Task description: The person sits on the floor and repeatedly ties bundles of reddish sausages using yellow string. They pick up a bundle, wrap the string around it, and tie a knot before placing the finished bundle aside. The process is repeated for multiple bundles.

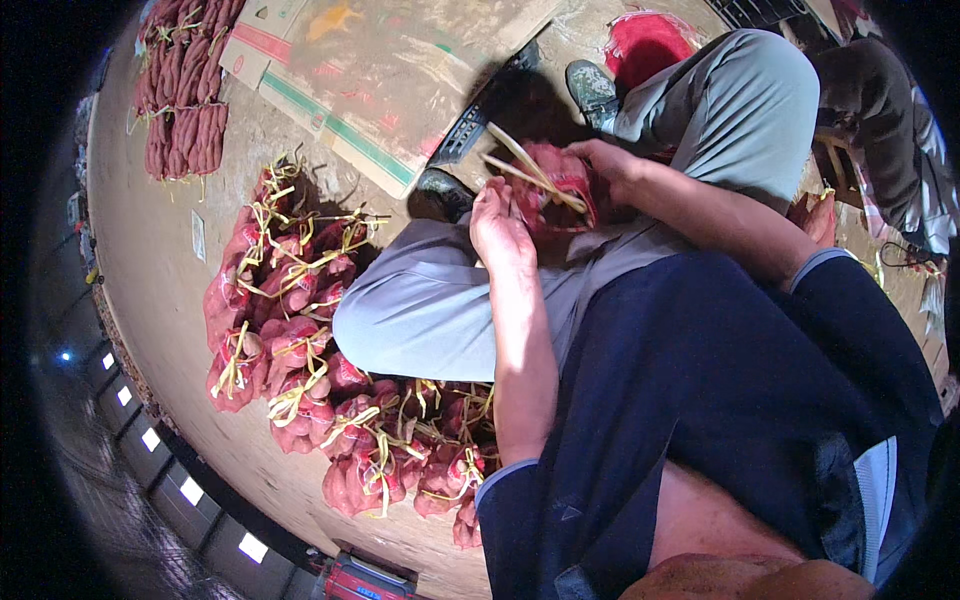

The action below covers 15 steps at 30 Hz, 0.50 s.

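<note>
Between my hands, above my lap, is a red mesh bag with its mouth toward me. Pale yellow tie strips lie across the mouth and stick out past the bag to the upper left. My left hand grips the left edge of the bag with bent fingers. On the far right side, my right hand holds the bag's body, its fingers partly hidden behind it. What the bag contains is hard to make out in the shadow.
Filled red mesh bags tied with yellow strips crowd the floor at my left. Stacked red bundles stand farther off. Ahead lie flattened cardboard, a black plastic crate and a red heap. Another person's dark-clad leg is at right.
</note>
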Available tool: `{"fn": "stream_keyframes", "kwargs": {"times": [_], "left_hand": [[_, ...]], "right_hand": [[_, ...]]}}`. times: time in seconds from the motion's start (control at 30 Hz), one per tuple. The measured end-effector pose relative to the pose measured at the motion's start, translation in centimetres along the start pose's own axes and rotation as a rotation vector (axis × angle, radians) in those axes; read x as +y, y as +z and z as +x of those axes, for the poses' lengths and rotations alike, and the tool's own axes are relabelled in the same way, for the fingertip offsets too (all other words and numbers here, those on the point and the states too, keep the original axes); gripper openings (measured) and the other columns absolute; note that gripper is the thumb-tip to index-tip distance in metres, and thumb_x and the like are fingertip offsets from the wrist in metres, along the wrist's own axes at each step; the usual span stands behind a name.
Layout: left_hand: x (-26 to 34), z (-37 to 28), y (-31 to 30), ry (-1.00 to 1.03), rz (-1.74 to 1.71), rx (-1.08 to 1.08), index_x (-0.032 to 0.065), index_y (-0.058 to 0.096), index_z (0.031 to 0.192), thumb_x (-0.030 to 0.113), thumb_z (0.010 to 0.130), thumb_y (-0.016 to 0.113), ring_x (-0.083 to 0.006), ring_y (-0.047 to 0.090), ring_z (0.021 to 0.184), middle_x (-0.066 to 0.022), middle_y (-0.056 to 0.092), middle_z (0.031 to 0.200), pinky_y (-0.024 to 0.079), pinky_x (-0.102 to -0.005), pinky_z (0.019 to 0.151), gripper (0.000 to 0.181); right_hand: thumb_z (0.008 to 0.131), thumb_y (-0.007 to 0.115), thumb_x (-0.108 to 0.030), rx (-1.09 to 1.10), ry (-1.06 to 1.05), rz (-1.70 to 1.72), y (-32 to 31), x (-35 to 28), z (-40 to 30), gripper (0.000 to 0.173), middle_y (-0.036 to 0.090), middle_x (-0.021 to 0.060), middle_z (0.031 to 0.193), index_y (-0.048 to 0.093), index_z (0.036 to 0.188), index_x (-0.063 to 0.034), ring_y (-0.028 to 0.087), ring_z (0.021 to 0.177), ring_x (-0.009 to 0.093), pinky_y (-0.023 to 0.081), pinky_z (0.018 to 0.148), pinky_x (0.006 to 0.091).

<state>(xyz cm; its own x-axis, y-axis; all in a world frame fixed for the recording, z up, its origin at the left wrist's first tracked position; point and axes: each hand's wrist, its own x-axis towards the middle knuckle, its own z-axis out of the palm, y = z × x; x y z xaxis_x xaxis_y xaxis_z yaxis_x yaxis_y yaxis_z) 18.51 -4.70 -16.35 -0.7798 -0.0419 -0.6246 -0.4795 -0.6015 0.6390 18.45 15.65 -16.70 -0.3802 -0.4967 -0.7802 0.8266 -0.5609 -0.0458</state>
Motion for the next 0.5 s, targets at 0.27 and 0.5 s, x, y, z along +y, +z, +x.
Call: {"fn": "stream_keyframes", "kwargs": {"times": [0.27,0.5], "left_hand": [[-1.6,0.9,2.0,0.296,0.655,0.160,-0.0007,0.066,0.104,0.015,0.099,0.057,-0.0142,0.061,0.082,-0.0062,0.068,0.096,0.049,-0.0295,0.073,0.019],[-0.6,1.7,0.2,-0.135,0.267,0.178,0.0017,0.068,0.113,0.023,0.099,0.049,-0.0215,0.065,0.093,-0.0100,0.069,0.107,0.051,-0.0358,0.085,0.032]], "right_hand": [[0.099,0.048,-0.040,-0.197,0.166,-0.071,-2.9,-2.0,3.0,0.037,0.075,0.0101,0.093,0.072,0.098,-0.0116,0.070,0.088,0.028,0.052,0.086,0.0556],[0.099,0.054,-0.048,-0.037,0.027,-0.128,2.4,-1.0,1.0,0.041,0.075,0.0075,0.098,0.070,0.106,-0.0116,0.071,0.088,0.026,0.055,0.087,0.0486]]}}
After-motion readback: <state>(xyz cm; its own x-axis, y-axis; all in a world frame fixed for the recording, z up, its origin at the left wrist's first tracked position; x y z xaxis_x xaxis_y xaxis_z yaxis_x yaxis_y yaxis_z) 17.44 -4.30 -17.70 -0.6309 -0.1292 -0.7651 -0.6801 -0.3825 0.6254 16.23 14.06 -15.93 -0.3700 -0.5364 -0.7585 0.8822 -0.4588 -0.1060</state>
